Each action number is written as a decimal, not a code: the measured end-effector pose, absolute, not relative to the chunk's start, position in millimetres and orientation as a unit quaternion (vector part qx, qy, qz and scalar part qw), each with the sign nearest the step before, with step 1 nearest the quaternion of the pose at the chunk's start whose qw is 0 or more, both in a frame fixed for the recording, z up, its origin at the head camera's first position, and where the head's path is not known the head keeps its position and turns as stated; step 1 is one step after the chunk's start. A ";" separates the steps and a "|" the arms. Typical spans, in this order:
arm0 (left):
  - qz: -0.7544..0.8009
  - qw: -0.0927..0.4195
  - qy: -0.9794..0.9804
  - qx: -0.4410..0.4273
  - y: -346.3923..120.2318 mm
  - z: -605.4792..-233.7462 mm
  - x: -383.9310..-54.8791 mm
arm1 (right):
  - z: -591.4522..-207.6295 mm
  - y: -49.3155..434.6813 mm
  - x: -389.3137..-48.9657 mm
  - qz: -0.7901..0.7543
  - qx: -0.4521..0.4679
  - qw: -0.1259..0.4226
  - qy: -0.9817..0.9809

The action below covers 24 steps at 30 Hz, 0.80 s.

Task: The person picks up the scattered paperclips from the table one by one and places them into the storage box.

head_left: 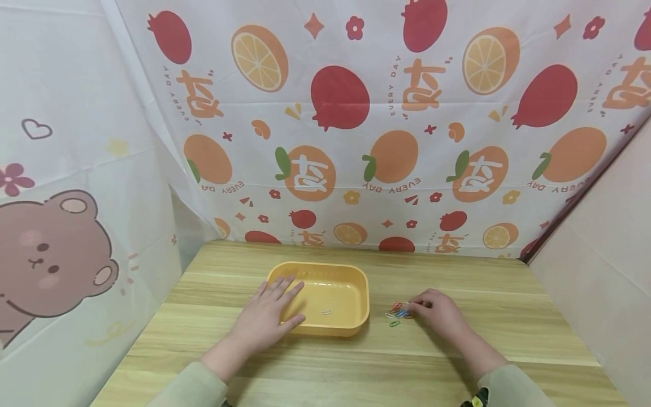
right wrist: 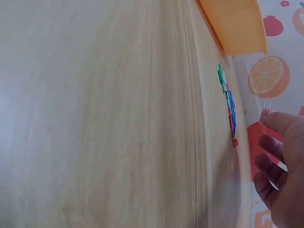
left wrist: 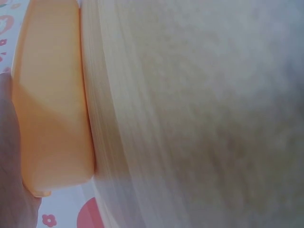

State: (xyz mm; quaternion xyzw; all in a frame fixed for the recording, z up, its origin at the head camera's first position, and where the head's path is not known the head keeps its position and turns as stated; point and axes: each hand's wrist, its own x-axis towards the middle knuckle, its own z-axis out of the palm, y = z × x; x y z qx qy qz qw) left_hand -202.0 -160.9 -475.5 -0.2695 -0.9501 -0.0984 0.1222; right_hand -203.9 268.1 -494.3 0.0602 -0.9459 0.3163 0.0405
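My left hand [head_left: 263, 317] lies spread over the left side of a yellow plastic tray [head_left: 343, 295], its fingers straight and reaching past the rim. In the left wrist view, part of the hand [left wrist: 10, 161] shows against the tray's outer wall [left wrist: 54, 109]. A couple of silvery paper clips [head_left: 326, 312] lie on the tray floor. Right of the tray, my right hand [head_left: 438, 311] is at a small pile of coloured paper clips [head_left: 400, 311]. The right wrist view shows a white paper clip [right wrist: 266, 105] pinched at the thumb and fingertip, raised beside the pile [right wrist: 231, 111].
A green paper clip [head_left: 394, 324] sits at the front edge of the pile. The wood-grain table [head_left: 325, 373] runs back to a fruit-printed cloth [head_left: 351, 147]. A cloth with a bear print [head_left: 56, 249] hangs at the left, and a pale panel [head_left: 595, 271] stands at the right.
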 end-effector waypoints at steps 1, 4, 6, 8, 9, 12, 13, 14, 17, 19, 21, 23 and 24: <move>-0.098 0.121 -0.950 -0.269 -161.0 -475.5 -201.9 | -493.8 267.5 -204.1 0.319 0.059 0.039 -0.945; -0.101 0.121 -0.950 -0.270 -160.8 -473.9 -200.9 | -492.6 265.7 -205.3 0.324 0.058 0.039 -0.943; -0.104 0.121 -0.949 -0.270 -160.5 -472.8 -200.1 | -490.8 263.6 -205.6 0.329 0.058 0.039 -0.942; -0.105 0.122 -0.949 -0.272 -160.1 -471.7 -199.3 | -489.3 261.4 -206.0 0.336 0.056 0.036 -0.939; -0.104 0.122 -0.949 -0.272 -160.0 -471.3 -199.0 | -488.4 260.1 -206.0 0.340 0.053 0.033 -0.938; -0.105 0.122 -0.949 -0.272 -159.6 -470.9 -198.9 | -485.5 256.1 -206.0 0.355 0.047 0.022 -0.933; -0.103 0.123 -0.949 -0.271 -159.5 -471.0 -198.9 | -484.7 254.7 -206.1 0.359 0.046 0.019 -0.932; -0.104 0.122 -0.949 -0.270 -159.4 -471.3 -199.1 | -484.2 253.3 -206.3 0.361 0.043 0.016 -0.931; -0.108 0.124 -0.949 -0.269 -159.0 -472.3 -199.6 | -482.7 249.5 -207.4 0.366 0.044 0.015 -0.930; -0.108 0.124 -0.949 -0.268 -158.9 -473.2 -199.9 | -481.6 247.0 -208.7 0.367 0.046 0.017 -0.929; -0.108 0.124 -0.949 -0.267 -158.8 -473.6 -200.0 | -479.9 244.5 -210.4 0.371 0.049 0.017 -0.927; -0.107 0.125 -0.950 -0.265 -158.8 -474.0 -200.0 | -477.9 241.5 -212.2 0.374 0.055 0.018 -0.926; -0.107 0.126 -0.950 -0.265 -158.8 -473.8 -199.9 | -476.8 239.8 -213.2 0.375 0.057 0.018 -0.925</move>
